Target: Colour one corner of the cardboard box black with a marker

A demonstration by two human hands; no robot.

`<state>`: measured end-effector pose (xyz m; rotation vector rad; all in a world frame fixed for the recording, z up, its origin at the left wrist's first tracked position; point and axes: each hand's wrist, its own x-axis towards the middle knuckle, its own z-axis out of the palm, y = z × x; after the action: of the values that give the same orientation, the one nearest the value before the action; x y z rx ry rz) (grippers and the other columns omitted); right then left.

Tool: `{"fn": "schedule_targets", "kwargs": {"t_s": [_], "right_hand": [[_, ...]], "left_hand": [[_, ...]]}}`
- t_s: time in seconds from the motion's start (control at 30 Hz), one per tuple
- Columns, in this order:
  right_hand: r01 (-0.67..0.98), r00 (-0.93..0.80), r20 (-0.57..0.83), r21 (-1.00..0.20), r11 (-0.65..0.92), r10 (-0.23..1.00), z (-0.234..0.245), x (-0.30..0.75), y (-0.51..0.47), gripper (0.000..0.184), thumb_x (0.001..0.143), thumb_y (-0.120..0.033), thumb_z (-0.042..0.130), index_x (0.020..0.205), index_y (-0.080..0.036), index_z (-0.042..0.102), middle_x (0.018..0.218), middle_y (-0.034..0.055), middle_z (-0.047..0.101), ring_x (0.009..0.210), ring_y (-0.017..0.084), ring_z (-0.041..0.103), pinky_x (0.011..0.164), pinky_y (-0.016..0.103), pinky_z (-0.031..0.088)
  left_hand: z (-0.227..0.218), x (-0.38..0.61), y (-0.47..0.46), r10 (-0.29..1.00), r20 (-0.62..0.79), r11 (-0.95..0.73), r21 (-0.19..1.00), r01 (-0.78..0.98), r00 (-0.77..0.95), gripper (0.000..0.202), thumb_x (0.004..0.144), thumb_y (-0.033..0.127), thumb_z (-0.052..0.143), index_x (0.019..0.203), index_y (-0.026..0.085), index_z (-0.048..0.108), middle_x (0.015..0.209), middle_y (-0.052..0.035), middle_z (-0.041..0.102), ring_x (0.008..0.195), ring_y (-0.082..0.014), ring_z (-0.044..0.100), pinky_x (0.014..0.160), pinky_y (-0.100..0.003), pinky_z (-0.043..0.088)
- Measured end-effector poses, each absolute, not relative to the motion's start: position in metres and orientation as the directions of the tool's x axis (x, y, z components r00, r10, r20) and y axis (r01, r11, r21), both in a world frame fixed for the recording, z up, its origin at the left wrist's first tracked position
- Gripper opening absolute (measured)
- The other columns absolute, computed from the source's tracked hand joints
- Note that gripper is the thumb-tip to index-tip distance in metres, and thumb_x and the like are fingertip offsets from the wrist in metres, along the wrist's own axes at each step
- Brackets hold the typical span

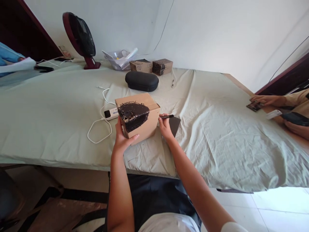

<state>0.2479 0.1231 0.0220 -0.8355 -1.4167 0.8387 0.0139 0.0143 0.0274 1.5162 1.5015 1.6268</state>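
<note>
A small cardboard box [149, 111] with a large black painted patch on its near corner stands on the cloth-covered table [60, 109]. My left hand [122, 137] grips the box's near left side, thumb on the front face. My right hand [165, 126] is closed on a thin black pen [167, 116], held against the box's right side. A dark flat card [174, 125] lies just right of that hand.
A white charger with looped cable [101, 124] lies left of the box. Behind are a black oval case [141, 81], two small painted boxes [151, 66], a clear plastic tub [118, 59] and a red fan [80, 37]. Another person's hands [266, 100] rest at the right edge.
</note>
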Motion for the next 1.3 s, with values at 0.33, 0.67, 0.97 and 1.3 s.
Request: {"fn": "schedule_targets", "kwargs": {"t_s": [0.33,0.67,0.97,1.3], "right_hand": [[0.072,0.221,0.556,-0.829,0.555,0.801,0.062,0.282,0.085,0.033,0.106,-0.054,0.051,0.110,-0.025,0.067,0.079,-0.0011,0.059,0.068,0.018,0.060,0.072,0.035,0.056],[0.175,-0.036,0.836,-0.535,0.827,0.548,0.128,0.262,0.015,0.011,0.098,-0.018,0.064,0.100,-0.027,0.070,0.080,0.0003,0.078,0.065,0.015,0.074,0.061,0.027,0.057],[0.219,-0.122,0.861,-0.463,0.859,0.494,0.133,0.247,0.000,0.009,0.100,-0.020,0.062,0.101,-0.028,0.066,0.078,-0.0003,0.077,0.062,0.015,0.070,0.061,0.028,0.056],[0.371,-0.325,0.870,-0.243,0.896,0.370,0.167,0.257,-0.007,0.016,0.099,-0.014,0.060,0.106,-0.028,0.062,0.073,-0.0018,0.066,0.057,0.014,0.055,0.057,0.031,0.044]], "left_hand": [[0.081,0.024,-0.004,0.909,0.316,-0.119,0.820,0.559,-0.270,0.144,0.068,0.050,0.095,0.177,0.030,0.004,0.166,-0.0214,0.031,0.164,-0.0449,0.024,0.132,-0.066,0.027],[0.096,0.041,-0.018,0.898,0.333,-0.053,0.731,0.681,-0.287,0.145,0.068,0.048,0.096,0.177,0.024,0.003,0.157,-0.0244,0.036,0.158,-0.0514,0.027,0.128,-0.073,0.024],[0.093,0.048,-0.020,0.894,0.327,-0.024,0.717,0.697,-0.306,0.147,0.064,0.054,0.095,0.177,0.024,0.006,0.147,-0.0214,0.039,0.146,-0.0515,0.038,0.124,-0.077,0.027],[0.102,0.055,-0.017,0.771,0.550,-0.030,0.535,0.844,-0.322,0.126,0.065,0.041,0.092,0.171,0.020,0.029,0.152,-0.0236,0.035,0.145,-0.0558,0.036,0.124,-0.075,0.030]]}}
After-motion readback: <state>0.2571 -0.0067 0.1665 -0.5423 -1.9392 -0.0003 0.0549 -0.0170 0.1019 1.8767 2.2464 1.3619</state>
